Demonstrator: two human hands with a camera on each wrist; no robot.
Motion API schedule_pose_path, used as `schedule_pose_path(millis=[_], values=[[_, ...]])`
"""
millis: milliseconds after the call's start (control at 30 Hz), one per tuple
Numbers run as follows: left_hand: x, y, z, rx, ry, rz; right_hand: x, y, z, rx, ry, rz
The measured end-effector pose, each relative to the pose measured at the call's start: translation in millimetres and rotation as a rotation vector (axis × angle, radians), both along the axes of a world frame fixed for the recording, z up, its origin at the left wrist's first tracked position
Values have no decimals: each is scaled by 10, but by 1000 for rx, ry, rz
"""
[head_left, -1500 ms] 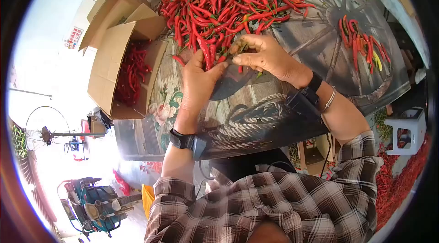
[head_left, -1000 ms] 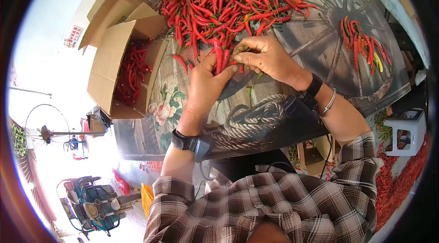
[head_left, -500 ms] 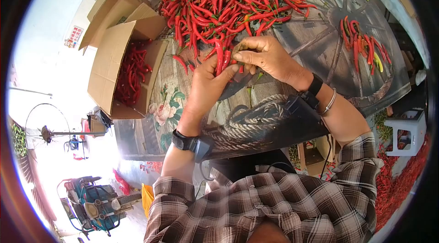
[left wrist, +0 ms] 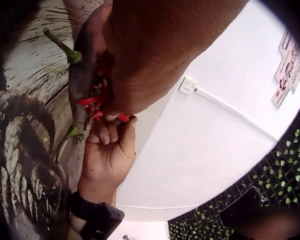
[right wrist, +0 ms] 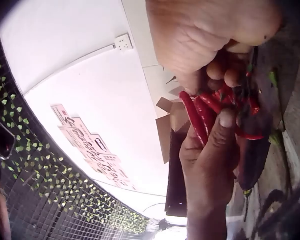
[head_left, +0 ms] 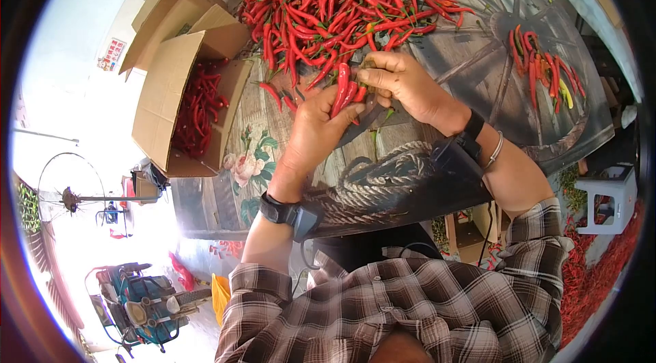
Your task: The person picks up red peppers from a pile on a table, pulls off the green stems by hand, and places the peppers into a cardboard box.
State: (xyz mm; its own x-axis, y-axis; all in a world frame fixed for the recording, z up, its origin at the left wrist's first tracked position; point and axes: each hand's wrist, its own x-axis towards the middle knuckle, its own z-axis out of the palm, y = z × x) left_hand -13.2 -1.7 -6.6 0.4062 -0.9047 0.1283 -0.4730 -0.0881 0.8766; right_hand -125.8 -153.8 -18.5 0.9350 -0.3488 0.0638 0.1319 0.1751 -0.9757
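Note:
My left hand [head_left: 314,129] grips a few red chili peppers [head_left: 342,87] below the pile, its thumb laid across them; their red bodies stick up past the thumb in the right wrist view. Close against their stem ends, my right hand [head_left: 413,88] has its thumb and forefinger pinched together on a chili stem, the other fingers curled. A dark green stem [right wrist: 250,67] shows beside these fingers in the right wrist view. The left wrist view has the right hand [left wrist: 107,162] meeting the peppers, which the left hand partly hides.
A large heap of red chilies [head_left: 355,4] covers the table's far side. On the left stands an open cardboard box [head_left: 160,100] with chilies inside. A small chili group [head_left: 540,66] lies at the right. Cut green stems [left wrist: 62,47] dot the tabletop. A grey stool [head_left: 608,199] stands beyond.
Both hands have shifted slightly right together. The held chilies have moved right with the left hand and now tilt up beside the right fingertips.

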Motion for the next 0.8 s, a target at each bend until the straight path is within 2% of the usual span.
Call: schedule_pose_path(millis=[67,300,367,400,467,600,667,800], values=[[-41,0,35,-12,16,17,-7,17,25,177,-39,50],[-36,-13,-19,-58,-20,-5,-20,35,64,309,-22,59],[-35,-10,-30,-40,-72,16,-3,5,18,153,24,33],[-18,-7,-51,-40,-72,15,-11,10,27,153,24,32],[25,-2,-102,-27,-142,24,-31,34,55,-120,29,-50],[26,-14,-111,-47,-158,26,-18,56,54,-148,-47,-83],[27,-12,-124,-47,-179,34,6,32,-6,-336,-34,-133],[-10,-23,-72,-61,-195,30,1,-1,-28,-173,22,-53]])
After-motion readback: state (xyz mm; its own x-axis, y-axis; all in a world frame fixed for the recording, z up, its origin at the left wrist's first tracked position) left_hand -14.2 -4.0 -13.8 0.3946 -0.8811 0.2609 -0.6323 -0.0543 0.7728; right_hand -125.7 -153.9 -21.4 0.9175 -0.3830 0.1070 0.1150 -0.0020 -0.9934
